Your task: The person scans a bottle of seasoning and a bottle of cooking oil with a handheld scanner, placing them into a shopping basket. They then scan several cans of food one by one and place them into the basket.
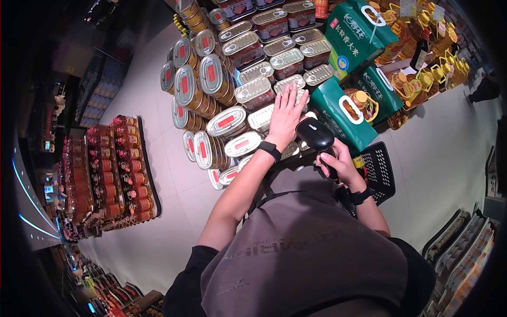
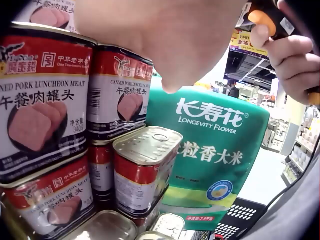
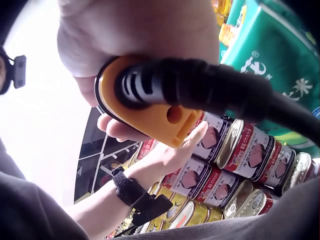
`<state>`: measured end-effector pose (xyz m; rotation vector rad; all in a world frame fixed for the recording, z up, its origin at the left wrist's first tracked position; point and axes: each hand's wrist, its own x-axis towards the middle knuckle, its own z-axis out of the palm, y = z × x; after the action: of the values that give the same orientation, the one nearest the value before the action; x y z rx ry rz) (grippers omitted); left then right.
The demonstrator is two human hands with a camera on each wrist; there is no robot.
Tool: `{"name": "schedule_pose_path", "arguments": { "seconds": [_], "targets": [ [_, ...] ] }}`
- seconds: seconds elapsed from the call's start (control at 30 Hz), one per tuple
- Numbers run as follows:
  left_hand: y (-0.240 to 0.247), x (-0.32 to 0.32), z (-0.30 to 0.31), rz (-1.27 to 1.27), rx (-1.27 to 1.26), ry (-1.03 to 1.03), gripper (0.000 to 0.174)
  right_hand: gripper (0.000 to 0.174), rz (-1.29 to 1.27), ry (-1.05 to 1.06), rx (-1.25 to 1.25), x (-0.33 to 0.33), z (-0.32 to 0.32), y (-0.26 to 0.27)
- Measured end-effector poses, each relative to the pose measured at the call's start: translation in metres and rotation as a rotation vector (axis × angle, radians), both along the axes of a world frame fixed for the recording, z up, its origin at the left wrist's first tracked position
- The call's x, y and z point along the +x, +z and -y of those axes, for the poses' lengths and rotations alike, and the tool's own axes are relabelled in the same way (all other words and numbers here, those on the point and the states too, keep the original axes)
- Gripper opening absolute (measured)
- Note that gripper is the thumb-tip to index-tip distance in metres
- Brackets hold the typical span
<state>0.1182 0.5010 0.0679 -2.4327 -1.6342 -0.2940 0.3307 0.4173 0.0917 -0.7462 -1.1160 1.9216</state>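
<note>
My left hand (image 1: 285, 117) lies with straight fingers over the tops of stacked luncheon meat cans (image 1: 254, 93). Red, white and dark labels show on the cans (image 2: 42, 107) in the left wrist view, below the hand (image 2: 172, 42). To its right, my right hand (image 1: 344, 165) grips a black handheld barcode scanner (image 1: 315, 135) by the handle, its head towards the cans. The handle's orange base (image 3: 155, 117) and thick black cable (image 3: 215, 90) fill the middle of the right wrist view.
Green rice packs (image 1: 343, 113) with white handles stand right of the cans, and oil bottles (image 1: 422, 79) beyond them. A black basket (image 1: 381, 171) sits by my right arm. Oval cans (image 1: 211, 74) are stacked at left; red-labelled bottles (image 1: 108, 174) stand across the aisle.
</note>
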Motion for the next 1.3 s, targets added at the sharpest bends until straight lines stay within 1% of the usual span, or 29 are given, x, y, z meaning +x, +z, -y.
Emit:
{"name": "schedule_pose_path", "arguments": {
  "seconds": [0.13,0.23,0.27,0.3,0.37,0.4,0.5,0.53,0.6,0.63,0.67,0.7,0.77,0.8,0.83,0.9,0.93,0.97,1.03,1.07,1.1,1.17,1.2,1.23,1.27,1.3],
  "targets": [
    [-0.002,0.005,0.004,0.069,-0.081,-0.002,0.072,0.040,0.007,-0.024,-0.008,0.004,0.004,0.003],
    [0.000,0.005,0.008,0.000,-0.096,-0.041,0.074,0.037,0.007,-0.017,-0.013,0.004,0.003,0.002],
    [-0.004,0.007,0.007,0.035,-0.061,-0.074,0.069,0.037,0.005,-0.012,-0.012,0.004,0.002,0.002],
    [-0.008,0.008,0.007,0.034,-0.059,-0.067,0.069,0.037,0.008,-0.003,-0.008,0.004,0.001,0.003],
    [-0.017,0.009,0.006,0.205,-0.048,-0.139,0.065,0.036,0.013,0.012,0.000,0.004,-0.001,0.003],
    [-0.014,0.010,0.008,0.203,-0.023,-0.155,0.062,0.036,0.010,0.019,0.007,0.005,-0.001,0.003],
    [-0.003,0.009,0.017,0.237,-0.044,-0.117,0.063,0.036,0.000,0.029,0.003,0.009,0.000,0.006],
    [0.004,0.007,0.019,0.329,-0.017,-0.099,0.065,0.037,-0.009,0.025,-0.011,0.012,0.002,0.006],
    [0.025,0.002,0.027,0.617,0.024,-0.056,0.067,0.038,-0.031,0.016,-0.010,0.019,0.007,0.002],
    [0.040,-0.001,0.031,0.653,0.095,0.005,0.064,0.039,-0.056,0.013,0.012,0.023,0.008,0.001],
    [0.055,-0.009,0.035,0.828,-0.014,0.049,0.063,0.046,-0.038,0.004,-0.034,0.026,0.011,0.001],
    [0.067,-0.018,0.038,0.997,-0.122,0.097,0.062,0.046,-0.043,0.004,-0.040,0.028,0.012,0.003],
    [0.077,-0.031,0.044,1.527,-0.273,0.142,0.060,0.050,-0.037,-0.007,-0.051,0.030,0.015,0.006],
    [0.085,-0.042,0.050,1.522,-0.335,0.204,0.056,0.057,-0.026,0.014,-0.056,0.031,0.014,0.006],
    [0.095,-0.044,0.056,1.676,-0.398,0.291,0.053,0.057,-0.039,0.023,-0.060,0.029,0.014,0.009],
    [0.088,-0.059,0.065,2.041,-0.563,0.338,0.050,0.061,-0.007,0.090,0.010,0.029,0.012,0.022],
    [0.087,-0.062,0.071,2.124,-0.636,0.394,0.045,0.066,0.001,0.143,-0.039,0.031,0.011,0.028],
    [0.080,-0.065,0.077,2.259,-0.682,0.464,0.042,0.066,-0.004,0.146,-0.042,0.030,0.010,0.032],
    [0.076,-0.068,0.090,2.421,-0.775,0.499,0.039,0.067,0.008,0.194,0.014,0.027,0.009,0.041],
    [0.074,-0.068,0.097,2.522,-0.805,0.564,0.038,0.069,0.081,0.173,0.023,0.021,0.009,0.049],
    [0.063,-0.075,0.103,2.608,-0.880,0.532,0.036,0.069,0.082,0.181,0.021,0.019,0.007,0.048],
    [0.042,-0.080,0.111,2.686,-0.950,0.471,0.036,0.071,0.038,0.242,0.110,0.013,0.005,0.045],
    [0.043,-0.076,0.114,2.718,-0.908,0.492,0.036,0.071,0.038,0.251,0.110,0.008,0.004,0.040],
    [0.045,-0.073,0.116,2.724,-0.901,0.491,0.036,0.069,-0.010,0.245,0.191,0.002,0.004,0.032],
    [0.049,-0.069,0.118,2.694,-0.814,0.515,0.036,0.068,-0.058,0.239,0.271,-0.002,0.004,0.029],
    [0.052,-0.065,0.119,2.660,-0.732,0.536,0.037,0.068,-0.053,0.243,0.273,-0.003,0.005,0.032]
  ]
}}
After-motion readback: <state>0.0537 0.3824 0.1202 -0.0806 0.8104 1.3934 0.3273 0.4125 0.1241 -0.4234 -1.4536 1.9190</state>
